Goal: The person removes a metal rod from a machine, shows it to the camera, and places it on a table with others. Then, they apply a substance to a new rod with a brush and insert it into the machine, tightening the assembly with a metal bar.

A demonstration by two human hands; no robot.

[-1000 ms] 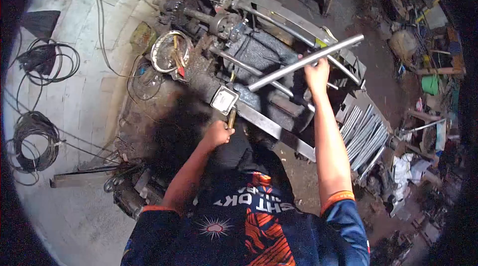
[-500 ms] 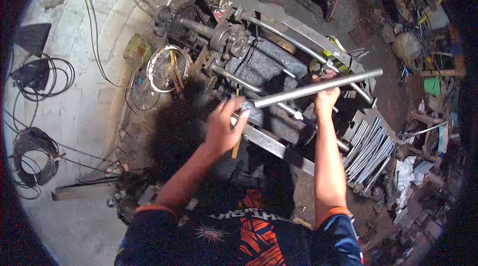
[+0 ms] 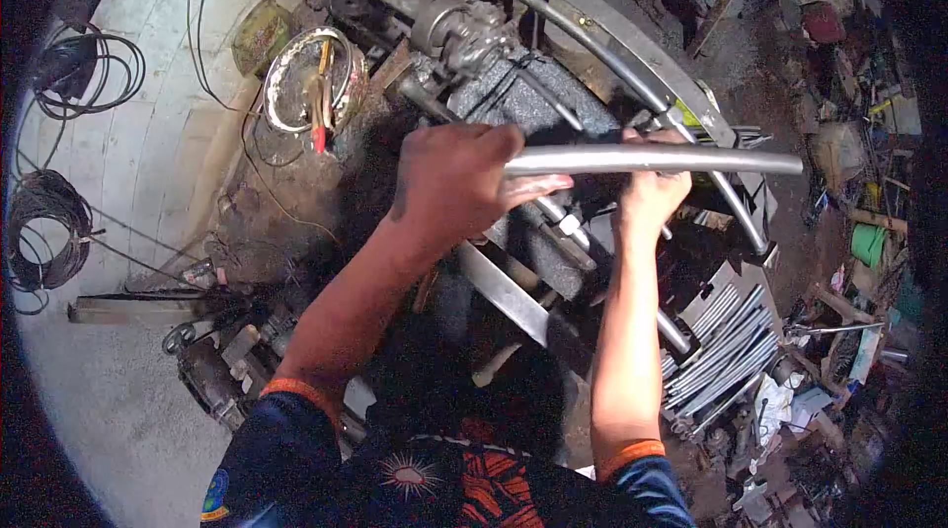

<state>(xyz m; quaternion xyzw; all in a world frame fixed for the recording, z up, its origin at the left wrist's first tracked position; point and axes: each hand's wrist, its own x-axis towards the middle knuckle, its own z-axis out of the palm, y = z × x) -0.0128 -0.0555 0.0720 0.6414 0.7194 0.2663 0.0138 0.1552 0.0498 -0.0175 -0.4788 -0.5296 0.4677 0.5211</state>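
Note:
A smooth shiny metal rod (image 3: 583, 160) lies across my front, raised above a machine. My left hand (image 3: 449, 172) is wrapped around its left end, hiding that end. My right hand (image 3: 655, 194) grips the rod right of its middle, with the fingers partly behind it. The rod's free right end sticks out past this hand. Below stands the machine, with a greasy chuck-like head (image 3: 464, 29) at its far left and a long guide bar (image 3: 592, 39) along its far side.
Several thin metal rods (image 3: 726, 350) lie in a pile at the right. A round pan (image 3: 272, 93) holding brush-like tools stands at the left. Coiled cable (image 3: 49, 232) lies on the pale floor. Scrap and a green container (image 3: 869, 243) clutter the far right.
My left hand has closed on the rod's left end, after being open beside it. The rod has turned from slanting up rightward to nearly level. The view has shifted.

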